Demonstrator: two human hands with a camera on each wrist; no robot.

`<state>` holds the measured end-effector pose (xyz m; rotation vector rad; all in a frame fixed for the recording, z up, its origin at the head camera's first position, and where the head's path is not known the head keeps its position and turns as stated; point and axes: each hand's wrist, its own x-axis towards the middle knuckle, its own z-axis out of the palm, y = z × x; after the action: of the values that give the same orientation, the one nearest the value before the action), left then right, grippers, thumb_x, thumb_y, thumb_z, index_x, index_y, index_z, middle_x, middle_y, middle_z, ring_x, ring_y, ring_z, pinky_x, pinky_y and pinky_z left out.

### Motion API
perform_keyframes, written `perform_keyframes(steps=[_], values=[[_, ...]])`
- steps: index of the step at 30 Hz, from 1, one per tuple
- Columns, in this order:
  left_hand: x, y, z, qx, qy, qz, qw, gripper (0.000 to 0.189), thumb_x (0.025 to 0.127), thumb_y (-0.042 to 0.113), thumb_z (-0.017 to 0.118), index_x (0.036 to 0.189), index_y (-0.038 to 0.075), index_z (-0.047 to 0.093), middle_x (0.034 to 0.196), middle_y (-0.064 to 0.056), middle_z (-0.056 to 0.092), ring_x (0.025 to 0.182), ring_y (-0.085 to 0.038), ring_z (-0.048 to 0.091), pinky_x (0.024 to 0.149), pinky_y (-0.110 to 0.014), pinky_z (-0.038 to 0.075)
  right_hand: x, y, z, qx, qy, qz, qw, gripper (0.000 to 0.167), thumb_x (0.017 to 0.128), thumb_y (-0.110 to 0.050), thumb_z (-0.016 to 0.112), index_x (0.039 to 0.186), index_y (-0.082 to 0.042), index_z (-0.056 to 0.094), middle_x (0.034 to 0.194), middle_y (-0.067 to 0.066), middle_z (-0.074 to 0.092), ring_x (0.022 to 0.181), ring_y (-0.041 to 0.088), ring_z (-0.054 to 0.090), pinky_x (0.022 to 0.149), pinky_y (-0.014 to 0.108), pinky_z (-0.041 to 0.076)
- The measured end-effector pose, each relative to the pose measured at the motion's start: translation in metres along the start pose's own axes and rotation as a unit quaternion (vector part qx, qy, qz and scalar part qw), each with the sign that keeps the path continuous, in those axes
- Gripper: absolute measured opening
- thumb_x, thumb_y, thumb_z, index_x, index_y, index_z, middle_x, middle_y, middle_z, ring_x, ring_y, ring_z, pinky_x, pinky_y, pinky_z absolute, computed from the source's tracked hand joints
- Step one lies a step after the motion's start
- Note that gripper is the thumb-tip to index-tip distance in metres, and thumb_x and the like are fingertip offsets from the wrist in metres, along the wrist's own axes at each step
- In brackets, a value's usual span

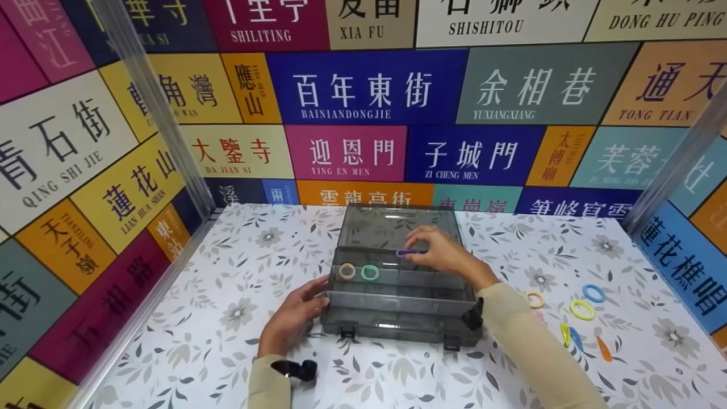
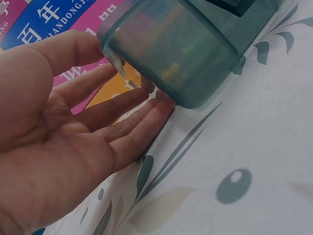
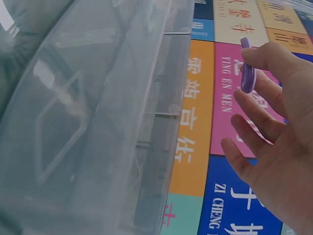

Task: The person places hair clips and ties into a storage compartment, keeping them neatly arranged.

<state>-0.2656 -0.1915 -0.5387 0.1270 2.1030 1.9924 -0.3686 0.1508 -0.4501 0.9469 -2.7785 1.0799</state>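
A dark see-through compartment box [image 1: 397, 324] lies on the table with its lid [image 1: 392, 224] swung back. Inside, a tan hair tie [image 1: 347, 271] and a green hair tie [image 1: 370, 272] are in the left part of a row. My right hand [image 1: 440, 250] pinches a purple hair tie [image 3: 248, 73] between thumb and index finger over the back of the box, the other fingers spread loosely. Against the box's left side rests my left hand [image 1: 292, 315]. In the left wrist view its thumb and extended fingers touch the box corner [image 2: 171, 58].
Right of the box lie a peach hair tie [image 1: 535, 300], a yellow hair tie [image 1: 582, 310] and a blue hair tie [image 1: 594, 293]. Nearer are a yellow clip [image 1: 565, 335], a blue clip [image 1: 576, 339] and an orange clip [image 1: 604, 349]. Printed walls [image 1: 363, 91] enclose the table's back and sides.
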Motion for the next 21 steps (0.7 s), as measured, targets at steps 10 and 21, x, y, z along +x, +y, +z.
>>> perform_keyframes(steps=[10,21], values=[[0.002,0.0,0.003,-0.014,-0.005,-0.001,0.9999,0.063,0.095,0.013,0.062,0.154,0.009,0.04,0.156,-0.019,0.041,0.138,-0.029,0.048,0.114,-0.046,0.041,0.02,0.014,0.012,-0.009,-0.03,0.037,0.9988,0.017,0.084,-0.021,0.079,0.096,-0.009,0.076,0.126,0.013,0.067,0.13,0.037,0.053,0.113,0.054,0.04],[0.0,0.001,-0.001,0.008,0.001,-0.01,0.9999,0.062,0.096,0.016,0.063,0.154,0.013,0.04,0.157,-0.017,0.042,0.14,-0.031,0.046,0.117,-0.051,0.037,0.031,0.013,0.027,-0.001,-0.06,0.059,0.9964,0.017,0.084,-0.023,0.079,0.095,-0.01,0.08,0.129,0.013,0.067,0.127,0.035,0.056,0.112,0.053,0.042]])
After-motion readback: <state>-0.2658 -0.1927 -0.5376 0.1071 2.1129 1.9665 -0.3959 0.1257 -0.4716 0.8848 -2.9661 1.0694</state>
